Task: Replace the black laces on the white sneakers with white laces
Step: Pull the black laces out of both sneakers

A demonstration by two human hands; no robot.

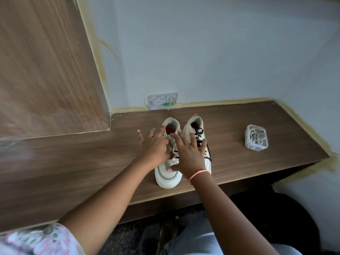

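Two white sneakers stand side by side on the wooden shelf [248, 168], toes toward me. The left sneaker [168, 176] and the right sneaker [194, 126] both carry black laces [199, 134]. My left hand [153, 147] hovers over the left sneaker with fingers spread and straight. My right hand [189, 155] lies over the right sneaker, fingers spread, thumb reaching toward the left sneaker's toe. A small clear plastic box [256, 137] with white laces inside sits on the shelf to the right.
A wooden panel [46, 70] rises at the left. A wall socket plate [162, 101] sits on the pale wall behind the sneakers. The shelf's front edge runs just below the sneaker toes; my knees and a dark floor lie below it.
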